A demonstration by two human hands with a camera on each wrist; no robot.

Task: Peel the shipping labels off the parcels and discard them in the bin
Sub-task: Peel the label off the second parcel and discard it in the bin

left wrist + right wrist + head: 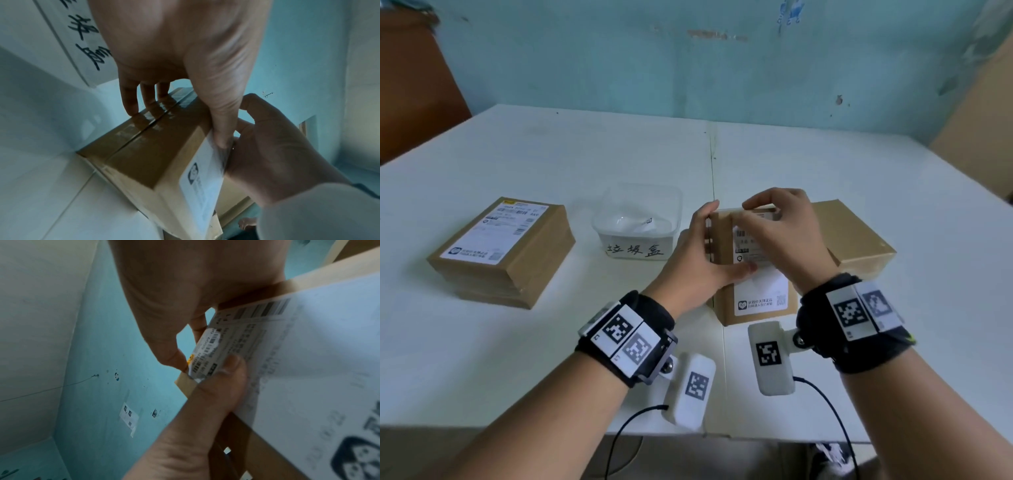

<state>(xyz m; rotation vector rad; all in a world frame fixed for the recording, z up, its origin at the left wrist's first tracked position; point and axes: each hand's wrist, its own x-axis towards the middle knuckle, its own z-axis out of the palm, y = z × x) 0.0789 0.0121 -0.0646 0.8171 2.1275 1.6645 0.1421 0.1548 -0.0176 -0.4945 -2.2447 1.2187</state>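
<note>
A brown cardboard parcel (724,310) stands tilted up at the table's middle, its white shipping label (765,284) facing me. My left hand (698,253) grips the parcel (144,159), fingers on the taped left side and thumb pressed on the label (203,178). My right hand (780,222) is curled over the parcel's far top edge, and its thumb and fingers (170,356) pinch the top corner of the label (308,369). The clear plastic bin (637,222), with handwriting on its front, stands just left of the parcel and holds crumpled white paper.
Another parcel (500,253) with a label (493,233) on top lies flat at the left. A bare brown parcel (852,236) lies behind my right hand. The white table (551,342) ends close in front of me. A blue wall rises behind it.
</note>
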